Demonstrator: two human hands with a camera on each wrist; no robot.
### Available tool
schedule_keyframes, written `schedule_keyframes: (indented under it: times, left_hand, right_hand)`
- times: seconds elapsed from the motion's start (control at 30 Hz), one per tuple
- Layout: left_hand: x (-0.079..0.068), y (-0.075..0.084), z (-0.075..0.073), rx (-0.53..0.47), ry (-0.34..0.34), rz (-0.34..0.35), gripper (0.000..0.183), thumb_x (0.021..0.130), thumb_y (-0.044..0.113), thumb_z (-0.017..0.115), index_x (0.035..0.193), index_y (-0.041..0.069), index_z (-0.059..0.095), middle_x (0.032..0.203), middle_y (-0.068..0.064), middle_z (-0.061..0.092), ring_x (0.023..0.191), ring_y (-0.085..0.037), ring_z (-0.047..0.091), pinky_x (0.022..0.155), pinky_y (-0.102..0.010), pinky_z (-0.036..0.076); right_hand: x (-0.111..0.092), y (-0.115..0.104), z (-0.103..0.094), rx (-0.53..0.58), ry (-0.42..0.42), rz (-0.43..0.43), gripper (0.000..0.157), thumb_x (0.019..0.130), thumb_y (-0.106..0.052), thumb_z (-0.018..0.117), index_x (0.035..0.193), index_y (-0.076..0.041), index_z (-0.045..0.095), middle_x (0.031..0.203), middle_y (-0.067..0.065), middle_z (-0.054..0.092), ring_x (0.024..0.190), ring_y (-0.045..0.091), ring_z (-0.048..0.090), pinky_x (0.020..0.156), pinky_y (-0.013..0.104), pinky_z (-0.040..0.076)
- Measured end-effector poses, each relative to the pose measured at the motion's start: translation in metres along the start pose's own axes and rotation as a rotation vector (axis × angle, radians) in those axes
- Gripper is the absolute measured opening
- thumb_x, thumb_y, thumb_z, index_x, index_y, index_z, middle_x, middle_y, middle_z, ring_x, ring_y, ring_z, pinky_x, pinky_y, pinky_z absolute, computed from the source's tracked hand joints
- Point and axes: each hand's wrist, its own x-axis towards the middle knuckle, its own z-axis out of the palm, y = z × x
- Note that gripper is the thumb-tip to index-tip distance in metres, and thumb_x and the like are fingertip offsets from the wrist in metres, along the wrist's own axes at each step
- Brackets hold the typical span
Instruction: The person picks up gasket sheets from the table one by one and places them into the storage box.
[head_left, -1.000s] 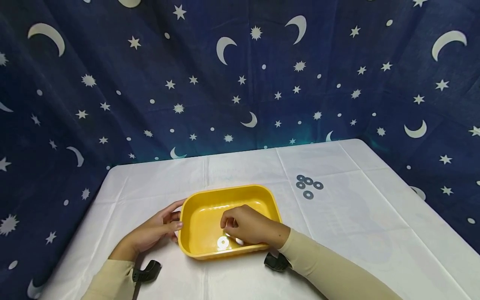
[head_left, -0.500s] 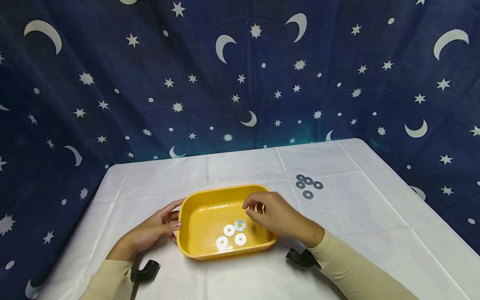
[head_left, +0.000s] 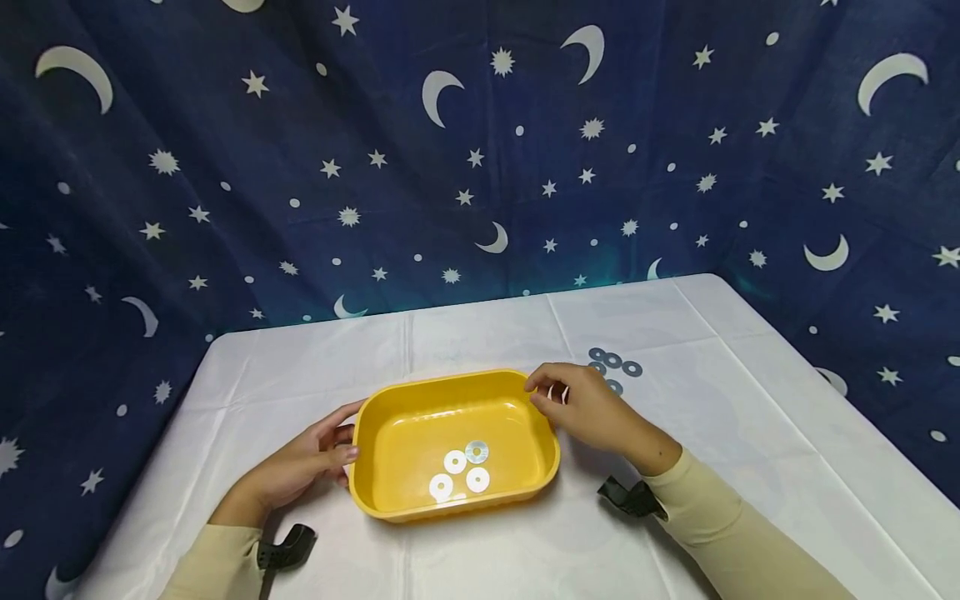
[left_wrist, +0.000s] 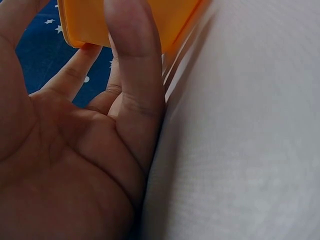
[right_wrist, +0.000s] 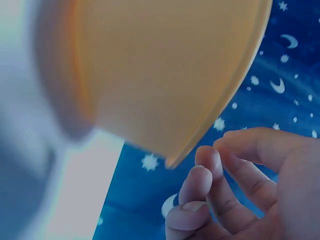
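Observation:
A yellow plastic tray (head_left: 453, 425) stands on the white cloth. Several shiny washers (head_left: 477, 479) lie inside it, towards the near wall. My left hand (head_left: 296, 467) rests against the tray's left end, its thumb and fingertips right at the outer wall; in the left wrist view its straight thumb overlaps the orange-looking wall. At the tray's far right corner is my right hand (head_left: 592, 408), fingers loosely bent with nothing between them. The right wrist view shows those bent fingers (right_wrist: 207, 187) just beside the tray's rim (right_wrist: 240, 82).
Behind the right hand lie several dark grey washers (head_left: 632, 368) in a loose cluster, some partly covered by it. A white cloth (head_left: 750, 450) covers the table. A dark blue curtain (head_left: 405, 167) with moons and stars hangs behind. Each wrist wears a black strap (head_left: 288, 547).
My right hand has moved out of the tray, up and to the right, past its rim, uncovering the washers inside. The left hand has stayed at the tray's left end.

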Motion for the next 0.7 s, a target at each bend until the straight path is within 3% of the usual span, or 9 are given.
schedule_keyframes:
  times: [0.43,0.7]
  left_hand:
    - [0.001,0.001,-0.001,0.023,0.019,-0.035,0.068,0.1,0.016,0.058,0.158,0.02,0.022,0.134,-0.015,0.054,0.099,-0.023,0.064,0.075,-0.036,0.059]
    - [0.0,0.0,-0.001,0.006,-0.005,0.003,0.068,0.101,0.014,0.057,0.158,0.016,0.021,0.132,-0.015,0.055,0.096,-0.02,0.065,0.073,-0.035,0.059]
  right_hand:
    - [0.004,0.04,-0.013,-0.087,0.013,0.062,0.01,0.09,-0.009,0.068,0.099,-0.007,0.071,0.077,-0.002,0.064,0.068,0.013,0.053,0.061,0.023,0.046]
    - [0.004,0.054,-0.021,-0.116,-0.014,0.123,0.014,0.092,-0.011,0.068,0.104,-0.005,0.07,0.081,0.002,0.064,0.069,0.016,0.055,0.061,0.026,0.047]
